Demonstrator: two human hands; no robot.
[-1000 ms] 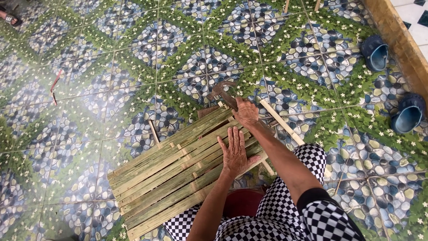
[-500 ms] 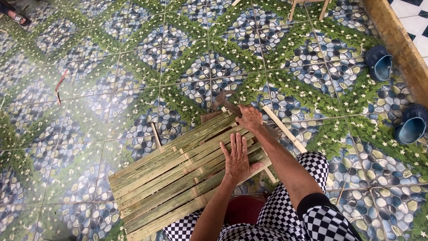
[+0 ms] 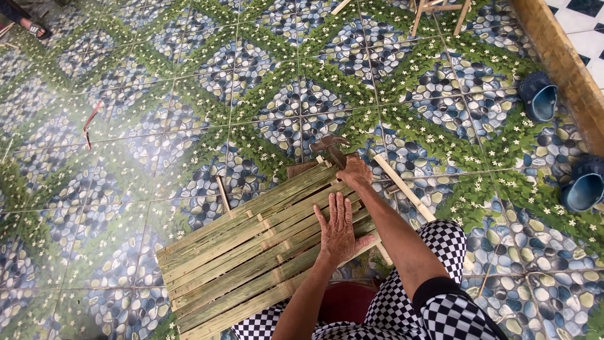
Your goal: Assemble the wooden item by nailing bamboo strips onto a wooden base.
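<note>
- Bamboo slat panel [image 3: 251, 252]: lies flat across the person's lap and over the tiled floor [image 3: 189, 126], slats running diagonally from lower left to upper right.
- Left hand [image 3: 338, 230]: fingers spread apart and pressed palm-down on the slats near the panel's right end.
- Right hand [image 3: 354, 171]: fingers closed around the handle of a hammer [image 3: 329, 148] at the panel's upper right corner; the hammer head (dark metal) sits just beyond the panel's edge, over the tiles.
- Loose bamboo stick [image 3: 402, 187]: lies on the floor just beside the right forearm, slanting down toward the knee.
- Red stool or tub [image 3: 346, 301]: partly visible under the panel, between the checkered trouser legs; contents cannot be told.
- Blue slippers [image 3: 540, 96]: rest well apart from the hands, near a wooden beam [image 3: 560, 63] at the right.
</note>
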